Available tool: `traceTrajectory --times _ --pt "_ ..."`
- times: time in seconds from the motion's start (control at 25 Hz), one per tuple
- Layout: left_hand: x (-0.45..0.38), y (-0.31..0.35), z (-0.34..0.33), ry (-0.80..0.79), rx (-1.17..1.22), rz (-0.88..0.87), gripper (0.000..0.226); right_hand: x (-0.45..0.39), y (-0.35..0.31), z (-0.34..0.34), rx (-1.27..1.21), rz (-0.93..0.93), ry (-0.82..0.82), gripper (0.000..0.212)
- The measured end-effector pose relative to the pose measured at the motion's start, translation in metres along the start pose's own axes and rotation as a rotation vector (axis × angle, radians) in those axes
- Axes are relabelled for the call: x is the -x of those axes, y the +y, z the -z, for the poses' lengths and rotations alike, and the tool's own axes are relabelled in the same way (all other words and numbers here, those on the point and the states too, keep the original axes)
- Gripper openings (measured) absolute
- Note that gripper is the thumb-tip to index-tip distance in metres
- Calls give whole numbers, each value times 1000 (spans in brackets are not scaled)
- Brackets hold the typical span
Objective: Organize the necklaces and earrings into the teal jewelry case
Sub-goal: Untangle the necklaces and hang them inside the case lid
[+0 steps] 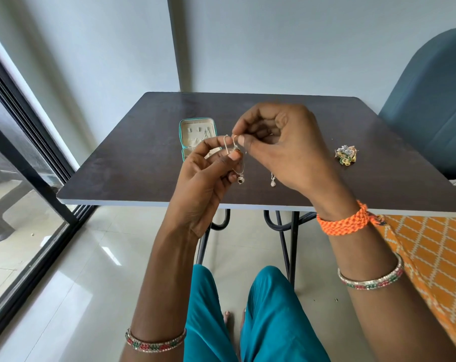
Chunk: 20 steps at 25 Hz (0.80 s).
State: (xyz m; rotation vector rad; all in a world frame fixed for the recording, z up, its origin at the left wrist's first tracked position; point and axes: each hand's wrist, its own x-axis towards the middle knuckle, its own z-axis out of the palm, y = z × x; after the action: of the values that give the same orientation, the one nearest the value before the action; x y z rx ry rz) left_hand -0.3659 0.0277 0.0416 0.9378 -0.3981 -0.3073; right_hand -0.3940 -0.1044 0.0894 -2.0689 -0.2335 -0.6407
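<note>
**Necklace in both hands above the desk, case waiting open**

I read this as the handling step before stowing: a thin silver necklace (230,150) is held up over the desk (132,168), and I judge the clasp or a tangle is being worked. My left hand (208,176) pinches the chain between thumb and fingertips; my right hand (276,145) pinches it too, thumb and forefinger closed on the top of the loop, the other fingers curled in. Both grips are narrow and holding the chain.

The chain hangs in a slim loop, its long axis roughly vertical, bend at the top by my fingers and a dark pendant (240,180) pointing down toward the desk. A second pale pendant (273,182) shows just below my right hand; I cannot tell whether it hangs from that hand or lies on the desk.

The teal jewelry case (196,137) sits open behind my left hand. A small heap of earrings (346,154) lies well apart on the right.

Next, I think, the chain must travel back and left into the case, lowered without knotting.
</note>
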Motion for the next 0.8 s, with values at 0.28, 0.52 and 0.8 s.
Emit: traceTrajectory --times 0.28,0.52,0.8 --pt "3 4 -3 -28 -18 0 19 -3 4 1 -19 2 -49 16" --pt "7 6 -7 76 -79 -18 19 -3 13 -2 -45 -76 -102 14" --pt "2 11 -7 175 -430 -35 20 11 27 -8 -560 -417 -313 20"
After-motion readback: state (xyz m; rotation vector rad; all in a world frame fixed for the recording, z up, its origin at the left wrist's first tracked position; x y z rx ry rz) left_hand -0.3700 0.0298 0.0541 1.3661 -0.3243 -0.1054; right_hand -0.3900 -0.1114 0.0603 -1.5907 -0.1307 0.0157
